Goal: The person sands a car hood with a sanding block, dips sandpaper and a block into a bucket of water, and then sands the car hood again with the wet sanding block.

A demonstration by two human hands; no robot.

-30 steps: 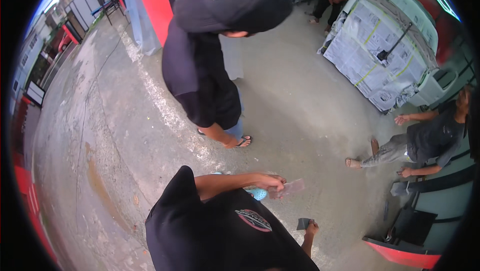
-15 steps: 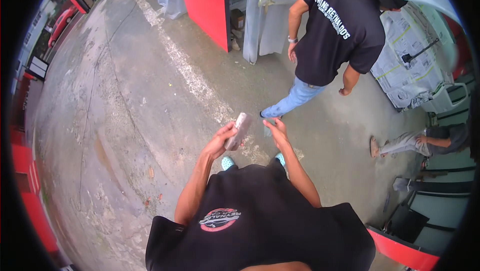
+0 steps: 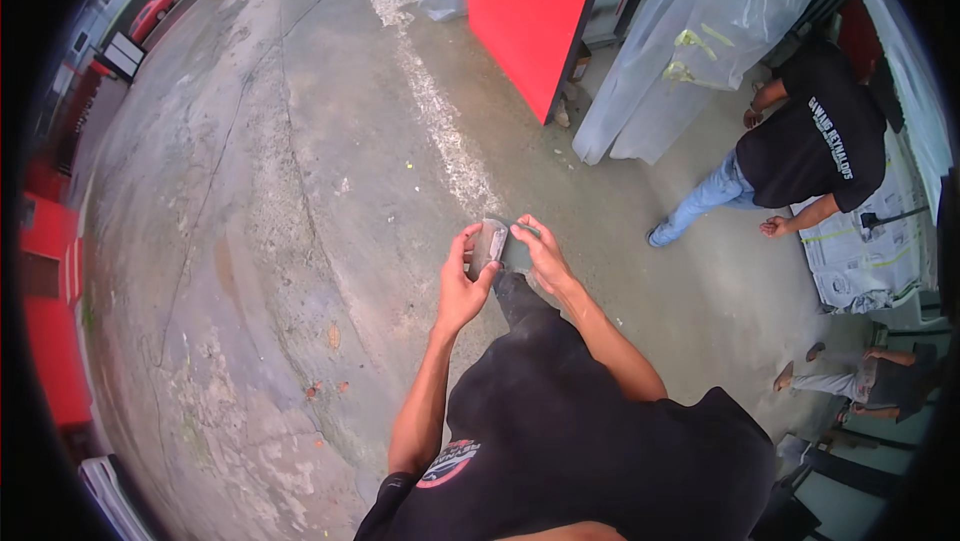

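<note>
Both hands now meet in front of the chest: the left hand (image 3: 462,286) and right hand (image 3: 540,253) pinch a small grey folded sheet (image 3: 490,241), raised over the concrete floor (image 3: 250,191) as another person (image 3: 800,156), nearer half a second ago, stands farther right

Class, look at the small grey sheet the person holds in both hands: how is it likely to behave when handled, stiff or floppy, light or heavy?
The grey sheet curves between the left hand and right hand, so it is probably flexible rather than stiff. Fingertips alone carry it, which suggests it is light. Being thin and flat, it seems unlikely to roll, though it might slip from a loose pinch.
</note>
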